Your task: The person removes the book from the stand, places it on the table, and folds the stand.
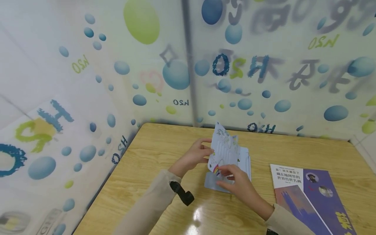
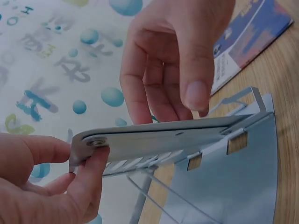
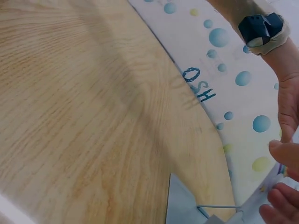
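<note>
A light blue metal book stand [image 1: 224,147] with cartoon prints and a rainbow stands on the table, its slotted panel raised at a tilt above a flat base plate [image 2: 224,182]. My left hand [image 1: 195,155] pinches the panel's left edge, thumb and fingers on either side near a round rivet in the left wrist view. Close to the panel's near, rainbow-printed corner is my right hand [image 1: 238,181], fingers loosely bent and thumb apart from them. Whether its fingertips touch the panel I cannot tell. Thin wire legs [image 2: 159,196] run beneath the panel.
To the right on the wooden table [image 1: 147,163] lies a purple and white book [image 1: 317,189] with a picture on its cover. Printed walls [image 1: 264,101] with blue and green bubbles border the table at the back and left.
</note>
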Tool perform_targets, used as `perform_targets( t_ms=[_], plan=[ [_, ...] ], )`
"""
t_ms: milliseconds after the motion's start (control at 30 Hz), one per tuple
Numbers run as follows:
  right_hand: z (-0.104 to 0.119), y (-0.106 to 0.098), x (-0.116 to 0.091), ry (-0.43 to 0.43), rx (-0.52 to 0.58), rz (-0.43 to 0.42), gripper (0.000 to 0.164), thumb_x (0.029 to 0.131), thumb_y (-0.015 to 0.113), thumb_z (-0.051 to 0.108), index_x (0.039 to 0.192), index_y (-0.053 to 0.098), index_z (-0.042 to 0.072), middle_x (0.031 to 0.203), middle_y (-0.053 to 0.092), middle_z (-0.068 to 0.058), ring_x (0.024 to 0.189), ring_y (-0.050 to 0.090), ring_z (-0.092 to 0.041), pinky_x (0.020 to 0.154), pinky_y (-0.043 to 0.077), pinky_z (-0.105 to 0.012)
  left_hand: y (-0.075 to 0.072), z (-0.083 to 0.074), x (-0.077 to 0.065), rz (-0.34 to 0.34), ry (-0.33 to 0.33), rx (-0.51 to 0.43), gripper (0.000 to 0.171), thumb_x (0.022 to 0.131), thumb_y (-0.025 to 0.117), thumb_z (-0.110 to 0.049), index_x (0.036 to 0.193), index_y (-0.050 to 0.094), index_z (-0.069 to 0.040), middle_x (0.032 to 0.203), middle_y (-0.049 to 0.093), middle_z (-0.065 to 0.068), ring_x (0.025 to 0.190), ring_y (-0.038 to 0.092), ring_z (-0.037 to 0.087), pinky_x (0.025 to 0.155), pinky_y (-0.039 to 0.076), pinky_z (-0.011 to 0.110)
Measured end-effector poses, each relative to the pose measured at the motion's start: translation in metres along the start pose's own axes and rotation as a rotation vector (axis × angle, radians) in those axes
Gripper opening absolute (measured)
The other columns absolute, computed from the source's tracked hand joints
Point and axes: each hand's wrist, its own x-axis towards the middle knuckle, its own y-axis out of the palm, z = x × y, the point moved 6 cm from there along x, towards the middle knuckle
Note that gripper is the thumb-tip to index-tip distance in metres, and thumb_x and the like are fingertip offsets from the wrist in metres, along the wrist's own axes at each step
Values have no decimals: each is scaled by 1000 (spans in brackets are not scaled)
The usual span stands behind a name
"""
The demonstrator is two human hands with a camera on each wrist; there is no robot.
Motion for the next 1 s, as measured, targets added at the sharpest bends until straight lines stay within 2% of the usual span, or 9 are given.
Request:
perform_targets(
  t_ms=[133,300,567,633,833,1000],
  plan=[
    [-5,-6,-4,35,47,-86,42,69,79,8,106,58,8,96,56,-2,87,57,-22,72,52,-34,12,-9,1,33,9,-19,46,90,55,-4,133,38,-3,100,52,16,86,56,22,75,51,39],
    [-8,-15,-8,60,112,-155,40,72,77,4,106,56,6,97,56,-5,88,55,-22,72,52,-37,27,-18,3,49,-2,-20,47,90,57,-7,133,40,-6,102,54,15,91,57,23,76,51,41],
    [-19,-29,-16,90,205,-224,39,74,73,-2,107,52,2,97,56,-9,87,55,-21,72,52,-28,55,-22,8,92,9,-37,48,89,59,-8,133,41,-8,103,55,13,93,57,23,76,52,38],
    [-22,-33,-20,90,224,-244,39,74,73,-3,107,50,1,97,55,-10,86,55,-18,71,52,-25,63,-23,8,112,18,-61,49,89,59,-7,134,40,-7,102,55,12,94,57,24,75,52,38],
    [-28,-42,-29,95,261,-285,41,76,69,-8,108,45,-3,100,49,-13,87,52,-12,72,51,-22,85,-27,10,168,49,-134,48,88,58,-2,133,42,-7,100,53,12,87,57,19,73,53,36],
    [-32,-49,-36,83,270,-326,41,76,66,-10,109,42,-6,99,47,-13,85,52,-9,71,50,-22,96,-28,14,213,64,-108,45,89,59,-4,131,46,-9,100,53,10,87,58,19,74,52,35]
  ],
)
